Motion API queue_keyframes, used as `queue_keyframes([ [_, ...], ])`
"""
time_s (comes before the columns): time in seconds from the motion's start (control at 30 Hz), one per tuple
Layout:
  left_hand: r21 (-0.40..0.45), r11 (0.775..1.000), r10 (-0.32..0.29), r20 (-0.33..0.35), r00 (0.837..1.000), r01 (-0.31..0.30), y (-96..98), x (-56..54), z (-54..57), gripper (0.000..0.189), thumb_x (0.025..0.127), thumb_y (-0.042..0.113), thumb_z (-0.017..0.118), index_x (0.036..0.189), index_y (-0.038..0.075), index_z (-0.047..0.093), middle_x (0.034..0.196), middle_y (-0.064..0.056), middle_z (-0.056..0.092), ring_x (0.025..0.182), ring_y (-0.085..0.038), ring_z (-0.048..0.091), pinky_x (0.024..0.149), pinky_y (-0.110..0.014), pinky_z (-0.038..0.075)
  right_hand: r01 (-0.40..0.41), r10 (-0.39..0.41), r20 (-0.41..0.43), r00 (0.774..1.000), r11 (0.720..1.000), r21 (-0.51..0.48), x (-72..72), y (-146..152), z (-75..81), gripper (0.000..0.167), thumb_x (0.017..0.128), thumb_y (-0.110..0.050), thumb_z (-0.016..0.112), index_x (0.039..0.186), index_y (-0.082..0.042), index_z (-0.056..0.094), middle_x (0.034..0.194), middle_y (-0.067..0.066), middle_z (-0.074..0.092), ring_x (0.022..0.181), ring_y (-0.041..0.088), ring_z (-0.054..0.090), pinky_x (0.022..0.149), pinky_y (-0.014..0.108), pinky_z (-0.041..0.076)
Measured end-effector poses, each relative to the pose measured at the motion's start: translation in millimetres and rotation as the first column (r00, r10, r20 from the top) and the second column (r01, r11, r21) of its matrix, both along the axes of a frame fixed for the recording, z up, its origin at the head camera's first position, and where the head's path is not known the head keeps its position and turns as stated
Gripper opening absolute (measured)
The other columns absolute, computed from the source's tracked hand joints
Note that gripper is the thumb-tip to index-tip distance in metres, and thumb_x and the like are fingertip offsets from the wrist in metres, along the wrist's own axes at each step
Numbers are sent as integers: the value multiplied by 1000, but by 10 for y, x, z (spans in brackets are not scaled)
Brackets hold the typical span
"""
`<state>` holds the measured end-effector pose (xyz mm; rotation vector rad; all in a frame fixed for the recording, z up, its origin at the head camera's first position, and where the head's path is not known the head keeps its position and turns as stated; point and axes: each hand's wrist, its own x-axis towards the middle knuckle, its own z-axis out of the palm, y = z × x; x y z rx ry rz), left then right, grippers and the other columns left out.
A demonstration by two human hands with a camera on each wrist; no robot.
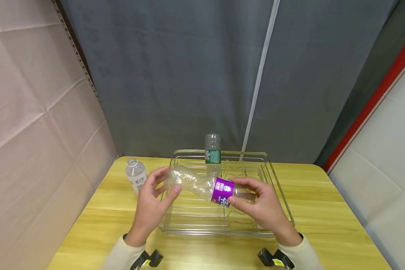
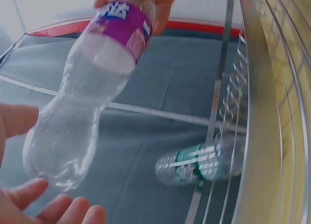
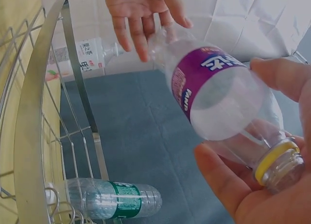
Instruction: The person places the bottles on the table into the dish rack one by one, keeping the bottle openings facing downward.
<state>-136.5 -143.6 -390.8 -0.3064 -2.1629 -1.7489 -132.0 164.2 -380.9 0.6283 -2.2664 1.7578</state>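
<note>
A clear plastic bottle with a purple label [image 1: 222, 192] lies tilted in the air above the wire rack [image 1: 195, 232]. My right hand [image 1: 264, 204] grips it near the neck, where a yellow ring [image 3: 277, 161] shows and no cap is seen. Around the bottle's base, my left hand [image 1: 153, 202] holds its fingers loosely spread; in the left wrist view the fingertips [image 2: 73, 210] are close to the base, and whether they touch is unclear. A green-labelled bottle [image 1: 213, 155] stands bottom-up at the rack's back.
A clear bottle with a white label [image 1: 136, 175] stands uncapped on the wooden table [image 1: 98, 232], left of the rack. Behind the table hangs a grey curtain [image 1: 175, 75]. Pale cloth walls [image 1: 37, 131] flank both sides.
</note>
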Motion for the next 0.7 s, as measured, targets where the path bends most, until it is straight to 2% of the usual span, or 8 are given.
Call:
queue_keyframes([
  [0.1, 122, 992, 5, 59, 998, -12, 72, 16, -9, 64, 95, 5, 77, 151, 7, 46, 150, -7, 53, 129, -19, 60, 100, -21, 59, 19, -19, -3, 1000, 999, -36, 6, -31, -3, 40, 84, -2, 87, 122, -5, 75, 125, 14, 75, 104, 13, 74, 83, 35, 67],
  [0.17, 234, 972, -20, 100, 995, -4, 130, 23, -9, 67, 96, 2, 74, 153, 6, 40, 151, -10, 48, 126, -18, 61, 98, -25, 62, 32, -32, 1, 1000, 998, -59, 9, -60, -9, 40, 84, -1, 87, 122, -4, 75, 126, 15, 75, 105, 13, 74, 83, 35, 67],
  [0.23, 347, 938, -53, 130, 990, 4, 188, 29, -3, 68, 98, 0, 70, 156, 9, 34, 152, -12, 44, 123, -18, 62, 96, -30, 64, 43, -42, 5, 999, 996, -80, 12, -91, -20, 40, 83, 0, 87, 121, -3, 75, 126, 15, 74, 106, 13, 74, 84, 35, 67],
  [0.33, 496, 868, -104, 148, 984, 17, 271, 27, 1, 71, 100, 0, 67, 158, 14, 29, 154, -13, 40, 123, -22, 62, 96, -41, 65, 57, -56, 12, 998, 993, -106, 20, -143, -45, 41, 81, 1, 88, 120, -2, 74, 128, 15, 74, 109, 12, 74, 85, 35, 67],
  [0.47, 586, 810, -117, 148, 982, 8, 365, 16, 14, 72, 103, 6, 67, 159, 21, 25, 155, -13, 38, 128, -26, 61, 95, -46, 64, 65, -63, 18, 998, 989, -129, 32, -218, -93, 41, 81, 2, 88, 119, -2, 73, 129, 15, 73, 111, 12, 72, 87, 35, 66],
  [0.7, 660, 751, -88, 123, 988, -15, 466, -2, 42, 75, 103, 6, 67, 158, 30, 23, 146, -12, 43, 121, -24, 69, 91, -48, 65, 33, -30, 24, 999, 987, -157, 59, -351, -183, 39, 81, 1, 89, 114, -4, 70, 129, 14, 70, 115, 16, 71, 90, 36, 66],
])
